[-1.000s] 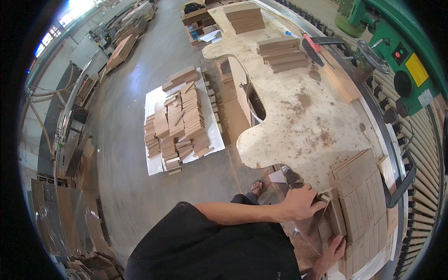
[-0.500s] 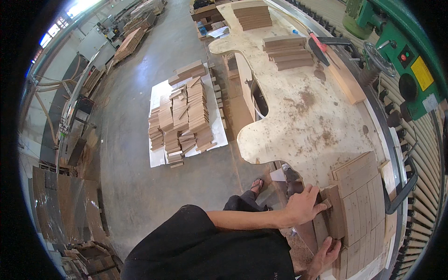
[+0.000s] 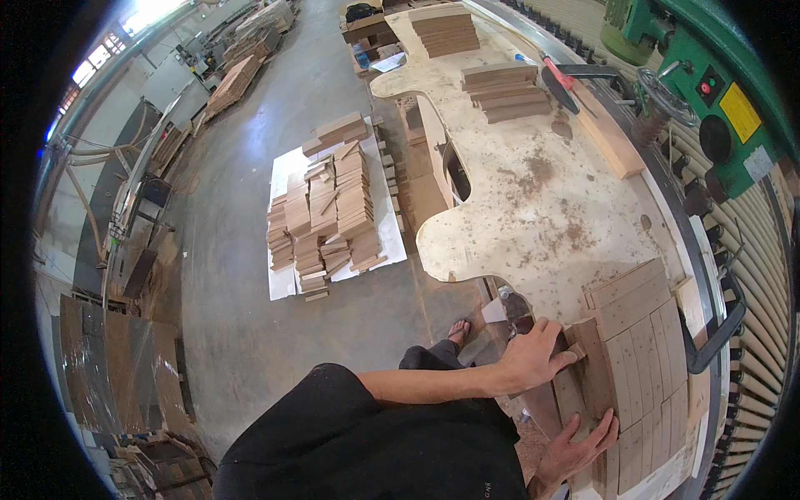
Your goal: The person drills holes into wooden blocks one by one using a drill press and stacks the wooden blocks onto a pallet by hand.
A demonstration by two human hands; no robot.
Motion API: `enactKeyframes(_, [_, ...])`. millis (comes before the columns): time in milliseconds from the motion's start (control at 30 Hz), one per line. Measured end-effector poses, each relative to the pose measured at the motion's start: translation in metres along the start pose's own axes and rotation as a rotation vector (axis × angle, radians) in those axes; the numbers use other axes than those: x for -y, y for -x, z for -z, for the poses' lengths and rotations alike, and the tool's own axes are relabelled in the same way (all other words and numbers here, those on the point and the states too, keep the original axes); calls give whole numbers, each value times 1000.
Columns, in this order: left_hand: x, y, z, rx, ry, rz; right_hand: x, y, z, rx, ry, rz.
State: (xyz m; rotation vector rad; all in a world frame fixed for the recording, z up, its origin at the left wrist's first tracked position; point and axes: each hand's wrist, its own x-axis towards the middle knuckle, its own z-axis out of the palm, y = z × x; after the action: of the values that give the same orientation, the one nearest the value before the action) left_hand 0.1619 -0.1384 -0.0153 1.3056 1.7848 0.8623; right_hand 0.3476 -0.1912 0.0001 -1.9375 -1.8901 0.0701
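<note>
At the near right of the worktable, my left hand [image 3: 532,358] is bent round the edge of a small wooden block [image 3: 577,351], its thumb pressing there; the fingertips are partly hidden. Below it, my right hand [image 3: 577,452] lies with thumb and fingers spread, the tips touching the brown wooden pieces. Between the hands a narrow wooden strip [image 3: 570,395] lies lengthwise beside a darker upright piece [image 3: 593,367]. Close against these on the right sits a tight block of wooden slats [image 3: 646,358] with small dark marks on top.
The pale, stained worktable [image 3: 500,225] has a wavy cut-out left edge. Farther along it lie stacks of slats [image 3: 506,90], a red-handled tool [image 3: 560,83] and a long board [image 3: 612,137]. A green machine [image 3: 725,100] and rollers stand right. A wood pile [image 3: 329,204] rests on the floor.
My right hand has shifted slightly up and right, and its fingers have spread over the wooden pieces. My left hand stays at the small block, nearly unmoved. The view has shifted slightly.
</note>
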Motion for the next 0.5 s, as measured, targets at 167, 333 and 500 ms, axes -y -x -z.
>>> enactKeyframes(167, [-2,3,-6,24,42,-11,-10,3,5,12,-22,17])
enactKeyframes(333, [-4,-1,3,77,157,73,1,-7,6,125,-89,-1])
enactKeyframes(500, [-6,8,16,63,430,100,4,-9,10,99,-174,70])
